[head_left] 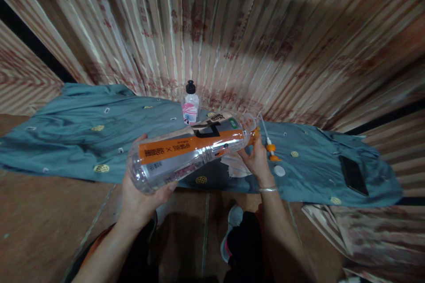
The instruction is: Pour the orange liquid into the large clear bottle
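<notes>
A large clear plastic drink bottle [195, 148] lies tilted across the centre of the frame, its base toward the lower left and its neck toward the right, raised above a blue-green patterned cloth [76, 141]. Its orange and silver label bears black characters and a green patch near the neck. The left hand [142, 196], left of centre, is wrapped around the base from below, thumb along the near side and fingertips showing over the far edge. The right hand [259, 157], right of centre, has its fingers bent around the neck end, with a small orange piece [254, 136] at the fingertips; whether that piece is joined to the bottle cannot be told. A silver bracelet [267, 189] circles the right wrist.

Just right of the right hand, a pump dispenser head [271, 147] with orange parts and a white tube lies on the cloth, and a white round disc [279, 170] lies just below it. A crumpled white tissue [235, 166] shows beneath the bottle. Behind the bottle, at upper centre, stands a small clear bottle [190, 107] with a black cap and a pink label. A black smartphone [353, 175] lies at the right of the frame. Ribbed, red-printed sheeting [212, 31] fills the upper part, and a light shoe [234, 221] shows at lower centre
</notes>
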